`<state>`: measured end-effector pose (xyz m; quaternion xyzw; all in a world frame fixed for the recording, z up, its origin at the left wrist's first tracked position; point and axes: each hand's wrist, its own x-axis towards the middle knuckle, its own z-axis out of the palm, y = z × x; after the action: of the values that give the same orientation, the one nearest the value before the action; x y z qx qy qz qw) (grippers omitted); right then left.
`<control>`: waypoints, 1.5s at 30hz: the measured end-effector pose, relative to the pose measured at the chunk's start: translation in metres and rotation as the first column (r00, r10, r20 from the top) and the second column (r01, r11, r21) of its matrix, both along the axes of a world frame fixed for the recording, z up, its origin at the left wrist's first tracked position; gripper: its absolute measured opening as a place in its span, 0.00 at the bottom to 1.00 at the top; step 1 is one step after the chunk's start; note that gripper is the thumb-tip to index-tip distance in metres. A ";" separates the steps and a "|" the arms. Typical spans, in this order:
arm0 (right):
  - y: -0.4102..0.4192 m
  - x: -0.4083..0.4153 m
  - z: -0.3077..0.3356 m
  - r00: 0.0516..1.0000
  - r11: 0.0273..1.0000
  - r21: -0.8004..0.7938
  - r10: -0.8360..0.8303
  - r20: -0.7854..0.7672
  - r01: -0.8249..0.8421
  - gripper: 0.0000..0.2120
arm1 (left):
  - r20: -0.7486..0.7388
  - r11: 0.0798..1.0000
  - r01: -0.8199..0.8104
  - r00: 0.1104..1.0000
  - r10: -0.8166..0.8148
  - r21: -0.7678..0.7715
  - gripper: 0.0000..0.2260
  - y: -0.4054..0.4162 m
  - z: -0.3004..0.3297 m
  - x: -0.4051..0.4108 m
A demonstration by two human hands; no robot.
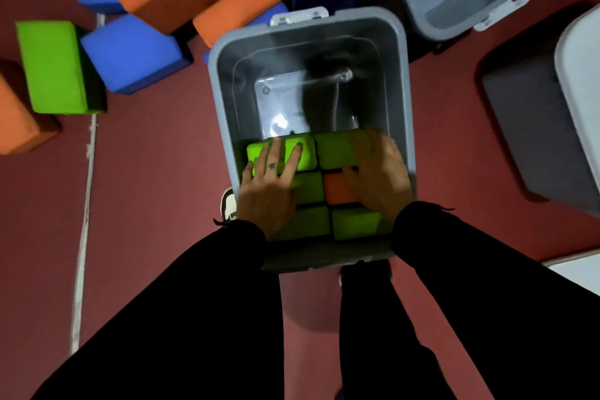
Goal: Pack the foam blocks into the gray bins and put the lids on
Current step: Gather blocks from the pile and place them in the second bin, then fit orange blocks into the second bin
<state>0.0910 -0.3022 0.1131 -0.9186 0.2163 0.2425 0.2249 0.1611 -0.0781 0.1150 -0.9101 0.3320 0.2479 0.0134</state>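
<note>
Both hands' grips flat, fingers apart, press green blocks point(282, 153) in gray bin point(406, 81); loose blocks point(130, 55) beside.

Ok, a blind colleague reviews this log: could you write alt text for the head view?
Both hands, left and right, press flat on green foam blocks packed beside one orange block in the near end of an open gray bin. Loose blue, orange and green blocks lie on the red floor beyond.
</note>
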 end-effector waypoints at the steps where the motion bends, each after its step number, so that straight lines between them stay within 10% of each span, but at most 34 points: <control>1: 0.001 0.003 0.012 1.000 1.000 0.014 -0.006 -0.010 0.006 0.29 | 0.004 1.000 -0.016 1.000 0.016 -0.026 0.32 0.000 0.013 0.002; 6: 0.023 0.025 0.079 0.999 0.990 0.132 0.046 -0.017 -0.044 0.15 | -0.324 0.932 -0.362 0.886 0.333 -0.031 0.25 0.008 0.069 0.016; 10: 0.059 0.055 0.130 0.996 0.983 0.159 0.082 0.045 -0.088 0.11 | -0.554 0.523 -0.841 0.502 0.664 -0.135 0.15 0.036 0.122 0.030; 18: 0.172 0.144 0.198 0.999 0.960 0.281 -0.023 0.022 0.016 0.11 | -0.543 0.399 -0.890 0.451 0.708 -0.220 0.11 0.157 0.186 0.090; 23: 0.220 0.184 0.214 0.935 0.858 0.381 -0.352 -0.051 0.344 0.09 | -0.627 0.410 -0.895 0.423 0.655 -0.176 0.04 0.236 0.210 0.122; 28: 0.229 0.223 0.208 0.614 0.432 0.521 -0.750 -0.245 0.736 0.09 | -0.660 0.348 -0.922 0.367 0.656 -0.168 0.10 0.265 0.221 0.175; 45: 0.115 0.394 0.108 0.461 0.422 0.255 -0.880 -0.117 0.870 0.07 | -0.585 0.666 -0.740 0.583 0.565 -0.095 0.10 0.160 0.119 0.442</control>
<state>0.4852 -0.1869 0.2209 -0.6347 0.6212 0.1024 0.4481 0.6031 0.0815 0.2336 -0.8561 -0.0048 0.4056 -0.3201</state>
